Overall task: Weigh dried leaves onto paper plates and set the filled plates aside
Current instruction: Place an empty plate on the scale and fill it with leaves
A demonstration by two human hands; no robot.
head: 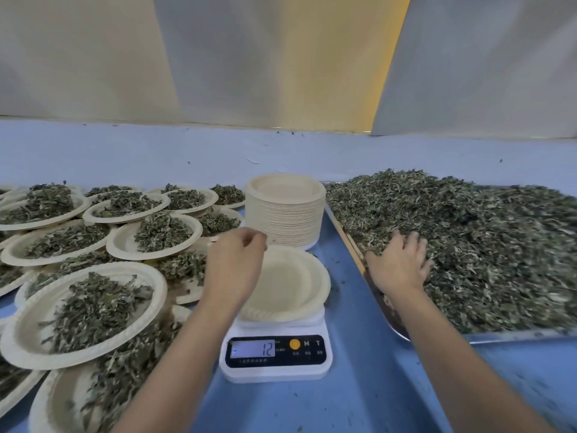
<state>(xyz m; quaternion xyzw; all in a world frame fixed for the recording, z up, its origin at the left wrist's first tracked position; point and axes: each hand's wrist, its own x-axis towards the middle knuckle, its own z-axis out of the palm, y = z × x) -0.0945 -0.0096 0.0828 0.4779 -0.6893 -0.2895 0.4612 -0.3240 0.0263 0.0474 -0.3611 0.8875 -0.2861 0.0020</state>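
An empty paper plate (290, 285) lies on the white digital scale (276, 354), whose display reads 12 with a minus sign. My left hand (234, 264) hovers over the plate's left side, and its curled fingers pinch the far left rim. My right hand (399, 264) rests palm down on the near left edge of the heap of dried leaves (468, 239) in a metal tray (499, 337). Its fingers are spread and sunk a little into the leaves.
A tall stack of empty paper plates (284, 214) stands just behind the scale. Several filled plates (84, 310) overlap across the left of the blue table (359, 385). White curtains hang behind the table.
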